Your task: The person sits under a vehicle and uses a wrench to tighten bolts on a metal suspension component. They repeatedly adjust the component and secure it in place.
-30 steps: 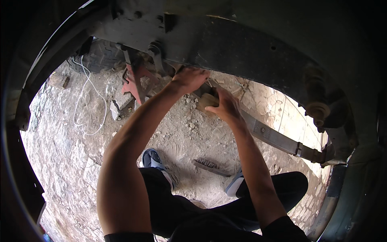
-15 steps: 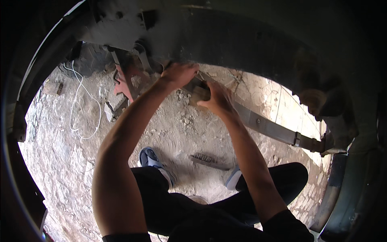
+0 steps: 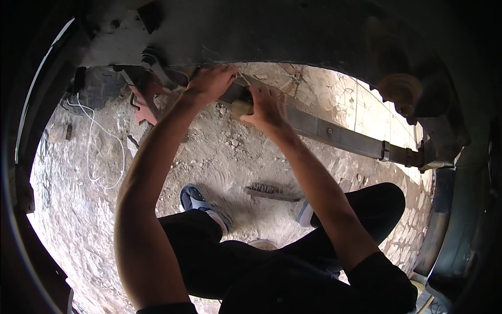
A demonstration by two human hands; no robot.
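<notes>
Partly curled hands point(image 3: 212, 83) point(image 3: 268, 109) at leaf spring point(image 3: 345, 135)

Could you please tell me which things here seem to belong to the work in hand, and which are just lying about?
Seemingly in use:
- metal bar, by the hands
- tan block, at the right hand
- thin strip, between the hands

Apparently lying about:
- brush, on the ground
- white cord, at left

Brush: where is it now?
The brush lies on the ground just right of centre in the head view, between left shoe and right shoe, nearer the latter.
</notes>
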